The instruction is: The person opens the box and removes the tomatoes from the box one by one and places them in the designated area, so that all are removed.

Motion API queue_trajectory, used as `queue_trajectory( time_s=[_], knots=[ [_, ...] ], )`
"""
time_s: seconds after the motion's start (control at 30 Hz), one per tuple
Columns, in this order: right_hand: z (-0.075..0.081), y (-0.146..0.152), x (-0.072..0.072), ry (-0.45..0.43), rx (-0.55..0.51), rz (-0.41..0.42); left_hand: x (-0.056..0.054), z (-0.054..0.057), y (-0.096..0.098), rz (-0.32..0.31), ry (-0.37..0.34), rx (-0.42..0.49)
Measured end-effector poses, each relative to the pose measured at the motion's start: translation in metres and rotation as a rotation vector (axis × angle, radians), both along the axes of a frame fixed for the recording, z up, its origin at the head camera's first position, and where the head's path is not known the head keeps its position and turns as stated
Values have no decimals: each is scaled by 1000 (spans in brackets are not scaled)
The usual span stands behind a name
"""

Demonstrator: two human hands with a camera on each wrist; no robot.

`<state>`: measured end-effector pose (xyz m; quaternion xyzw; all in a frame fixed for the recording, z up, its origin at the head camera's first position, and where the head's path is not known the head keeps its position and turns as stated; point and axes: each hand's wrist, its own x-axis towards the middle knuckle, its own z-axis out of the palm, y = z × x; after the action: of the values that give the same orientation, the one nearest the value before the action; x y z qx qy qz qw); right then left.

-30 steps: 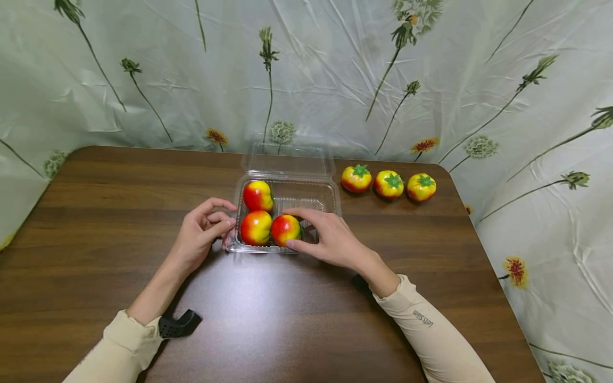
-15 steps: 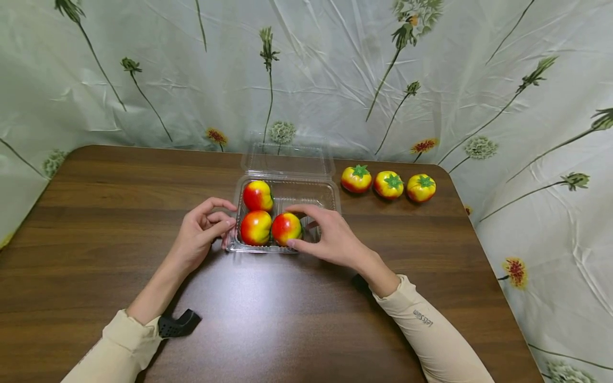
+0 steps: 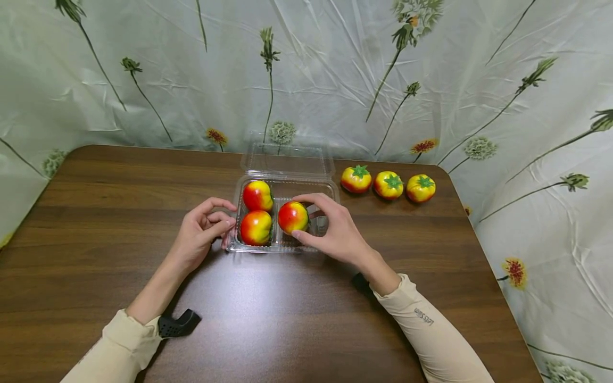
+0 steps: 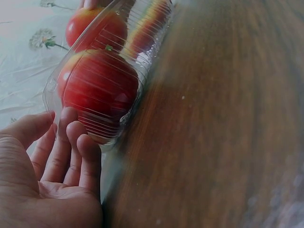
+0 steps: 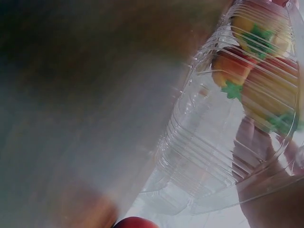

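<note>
A clear plastic clamshell container stands with its lid raised at the back. Inside, two glossy red-and-yellow fruits, one behind the other, sit along the left side. My right hand holds a third such fruit between thumb and fingers, raised over the container and apart from the left pair. At the container's left edge my left hand pinches the rim; the left wrist view shows its thumb and curled fingers at the plastic edge. Green leafy tops show through the wall in the right wrist view.
Three more red-and-yellow fruits with green tops stand in a row at the back right of the brown wooden table. A pale flower-print cloth hangs behind the table.
My right hand has lifted the third fruit up and slightly right, away from its spot beside the front left fruit. The left hand and container have stayed in place.
</note>
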<state>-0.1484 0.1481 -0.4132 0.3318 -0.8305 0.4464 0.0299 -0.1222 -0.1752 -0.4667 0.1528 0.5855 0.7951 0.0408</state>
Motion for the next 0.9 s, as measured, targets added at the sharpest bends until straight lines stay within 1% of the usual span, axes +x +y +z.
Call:
queue_trajectory(
  time_s=[0.2, 0.4, 0.67, 0.8, 0.9],
  knots=[
    [-1, 2, -2, 13, -55, -42, 0, 0, 0, 1, -2, -12],
    [1, 2, -3, 24, -87, -89, 0, 1, -1, 10, -5, -25],
    [0, 4, -2, -17, -167, -188, 2, 1, -1, 15, -12, -37],
    [0, 4, -2, -39, -241, -182, 2, 1, -1, 13, -11, -37],
    [0, 4, -2, -46, -264, -159, 1, 1, -1, 13, -7, -34]
  ],
)
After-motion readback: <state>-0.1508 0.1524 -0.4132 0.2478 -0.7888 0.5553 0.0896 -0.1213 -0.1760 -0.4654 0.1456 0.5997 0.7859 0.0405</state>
